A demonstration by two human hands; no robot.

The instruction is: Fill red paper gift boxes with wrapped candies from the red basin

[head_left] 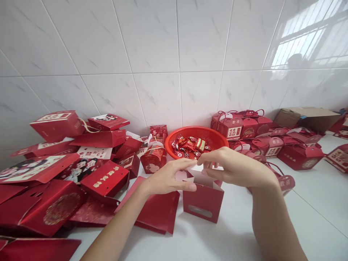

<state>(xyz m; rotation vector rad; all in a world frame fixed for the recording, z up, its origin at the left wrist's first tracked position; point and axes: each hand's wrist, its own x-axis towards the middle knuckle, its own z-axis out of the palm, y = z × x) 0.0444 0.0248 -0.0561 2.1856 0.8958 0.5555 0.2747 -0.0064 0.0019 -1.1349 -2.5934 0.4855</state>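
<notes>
One box (pixel 203 199) stands open; your left hand (pixel 165 176) spreads over its rim, maybe to steady it; your right hand (pixel 231 163) curls above; I can't tell if it's pinching.

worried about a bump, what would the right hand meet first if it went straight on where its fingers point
Probably the left hand, opposite it at the top of the open red gift box; depth is unclear.

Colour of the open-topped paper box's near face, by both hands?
Near face: deep red, greyish oblong low on it; head view.
</notes>
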